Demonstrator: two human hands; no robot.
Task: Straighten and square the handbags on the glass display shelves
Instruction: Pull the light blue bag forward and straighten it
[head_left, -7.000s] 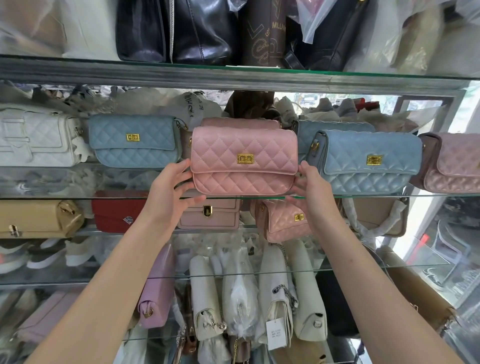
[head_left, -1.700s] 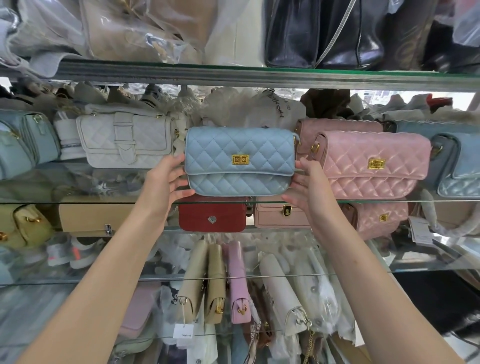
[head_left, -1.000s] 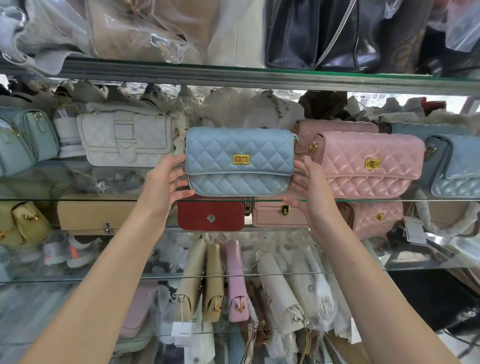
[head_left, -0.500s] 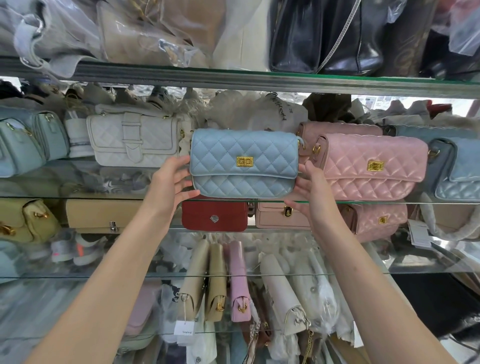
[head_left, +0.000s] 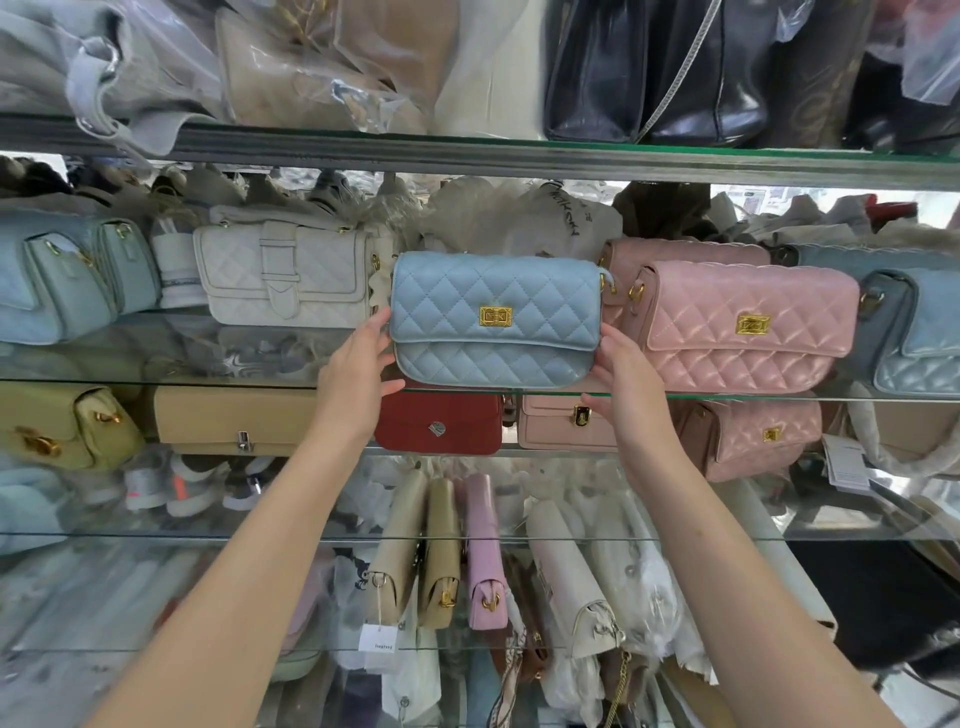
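Note:
A light blue quilted handbag (head_left: 493, 319) with a gold clasp stands upright at the front edge of a glass shelf (head_left: 218, 383). My left hand (head_left: 358, 374) presses against its left end and my right hand (head_left: 621, 374) against its right end, so both hands hold it between them. A pink quilted handbag (head_left: 737, 327) stands right beside it, with another pink one behind. A white quilted handbag (head_left: 285, 278) with a strap buckle sits to the left, set further back.
More blue bags stand at the far left (head_left: 57, 280) and far right (head_left: 914, 332). The shelf below holds a red bag (head_left: 439, 426), a tan bag (head_left: 234, 421) and pink bags. Black bags (head_left: 654, 67) sit on the top shelf. Wrapped bags hang lower down.
Seven seconds ago my hands held the pink quilted bag; now they hold the blue one to its left. Over the last second the blue bag has barely shifted.

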